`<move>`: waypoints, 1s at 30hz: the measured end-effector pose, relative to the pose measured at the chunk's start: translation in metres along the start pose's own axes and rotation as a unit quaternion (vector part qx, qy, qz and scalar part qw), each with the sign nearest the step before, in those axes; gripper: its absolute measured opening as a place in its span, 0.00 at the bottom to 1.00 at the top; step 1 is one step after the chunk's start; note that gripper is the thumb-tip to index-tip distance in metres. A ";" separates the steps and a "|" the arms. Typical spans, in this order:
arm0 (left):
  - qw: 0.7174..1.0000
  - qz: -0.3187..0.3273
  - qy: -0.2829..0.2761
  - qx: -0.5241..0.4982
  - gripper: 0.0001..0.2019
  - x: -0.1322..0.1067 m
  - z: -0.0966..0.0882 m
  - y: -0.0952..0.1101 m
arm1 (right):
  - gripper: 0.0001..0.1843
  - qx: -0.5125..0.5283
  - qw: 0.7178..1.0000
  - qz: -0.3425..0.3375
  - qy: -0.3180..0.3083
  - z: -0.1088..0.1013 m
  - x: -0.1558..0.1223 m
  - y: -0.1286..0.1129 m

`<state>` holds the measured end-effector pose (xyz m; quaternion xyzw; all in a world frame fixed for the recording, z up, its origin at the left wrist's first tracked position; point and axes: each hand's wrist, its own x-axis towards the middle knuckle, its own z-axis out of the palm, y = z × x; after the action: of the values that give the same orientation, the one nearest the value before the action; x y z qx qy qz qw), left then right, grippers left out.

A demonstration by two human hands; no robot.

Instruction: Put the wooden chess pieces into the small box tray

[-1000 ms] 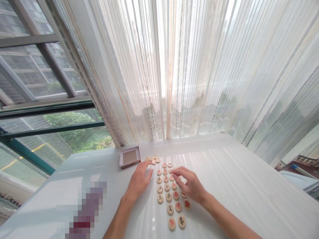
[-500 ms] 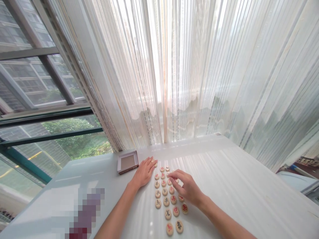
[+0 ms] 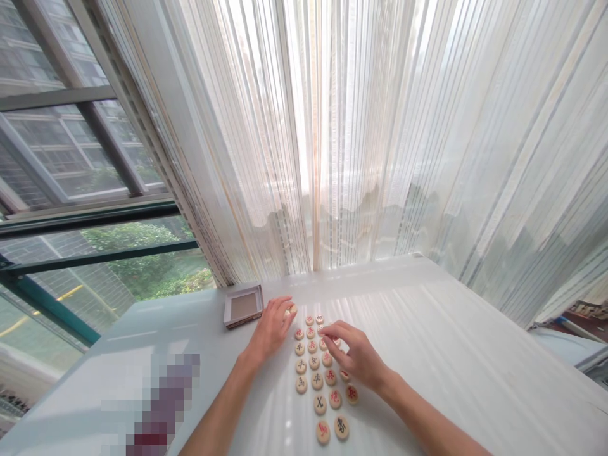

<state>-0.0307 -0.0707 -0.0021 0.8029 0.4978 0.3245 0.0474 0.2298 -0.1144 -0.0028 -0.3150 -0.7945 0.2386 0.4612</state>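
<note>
Several round wooden chess pieces [image 3: 315, 363] with red or black characters lie in rows on the white table [image 3: 451, 354]. My left hand [image 3: 270, 328] rests at the far left end of the rows, fingers curled over a small cluster of pieces [image 3: 291, 310]. My right hand [image 3: 354, 353] hovers over the right column, thumb and forefinger pinched at a piece near the top of it. Two more pieces [image 3: 332, 430] sit nearest to me.
A small flat box lid [image 3: 243, 306] with a brown inside lies just left of my left hand. Sheer striped curtains [image 3: 361, 158] hang behind the table. A window with a green rail [image 3: 71, 253] is at the left. A blurred-out patch covers the table's near left.
My left hand slid forward and curled its fingers over the far cluster of pieces. My right hand moved slightly forward along the right column.
</note>
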 end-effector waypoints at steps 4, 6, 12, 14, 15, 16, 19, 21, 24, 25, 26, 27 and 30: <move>0.994 0.006 -0.073 -0.081 0.14 -0.019 -0.018 0.050 | 0.13 0.021 1.000 -0.010 -0.007 0.002 0.001 -0.001; 0.968 -0.032 -0.136 -0.209 0.16 -0.029 -0.022 0.071 | 0.15 0.032 0.999 -0.023 -0.023 0.005 -0.001 0.000; 0.927 -0.094 -0.144 -0.334 0.20 -0.044 -0.014 0.084 | 0.09 0.015 0.998 -0.053 -0.026 0.016 -0.006 -0.001; 0.925 -0.099 -0.128 -0.344 0.22 -0.048 -0.007 0.080 | 0.06 0.010 0.998 -0.060 -0.025 0.017 -0.008 -0.004; 0.926 -0.100 -0.118 -0.344 0.24 -0.050 -0.004 0.079 | 0.06 0.009 0.998 -0.060 -0.027 0.017 -0.008 -0.006; 0.928 -0.102 -0.107 -0.342 0.24 -0.053 -0.001 0.078 | 0.07 0.007 0.998 -0.061 -0.028 0.017 -0.009 -0.007; 0.932 -0.109 -0.082 -0.337 0.25 -0.059 0.005 0.078 | 0.10 -0.002 0.997 -0.069 -0.025 0.018 -0.011 -0.009; 0.931 -0.115 -0.076 -0.339 0.25 -0.061 0.006 0.080 | 0.11 -0.006 0.997 -0.075 -0.023 0.019 -0.013 -0.008; 0.928 -0.120 -0.075 -0.345 0.24 -0.062 0.006 0.083 | 0.12 0.001 0.997 -0.074 -0.024 0.020 -0.013 -0.007; 0.927 -0.121 -0.073 -0.347 0.22 -0.062 0.005 0.083 | 0.12 0.006 0.997 -0.068 -0.025 0.020 -0.013 -0.007; 0.926 -0.125 -0.070 -0.350 0.20 -0.061 0.005 0.083 | 0.12 0.011 0.998 -0.061 -0.024 0.019 -0.012 -0.007; 0.924 -0.129 -0.065 -0.353 0.18 -0.061 0.005 0.082 | 0.12 0.016 0.998 -0.051 -0.025 0.018 -0.011 -0.008; 0.915 -0.150 -0.044 -0.373 0.14 -0.061 0.005 0.080 | 0.13 0.031 0.998 -0.027 -0.037 0.015 -0.009 -0.012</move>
<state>0.0158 -0.1602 -0.0030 0.6563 0.4526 0.4399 0.4133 0.2167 -0.1300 -0.0068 -0.2705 -0.8114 0.2620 0.4470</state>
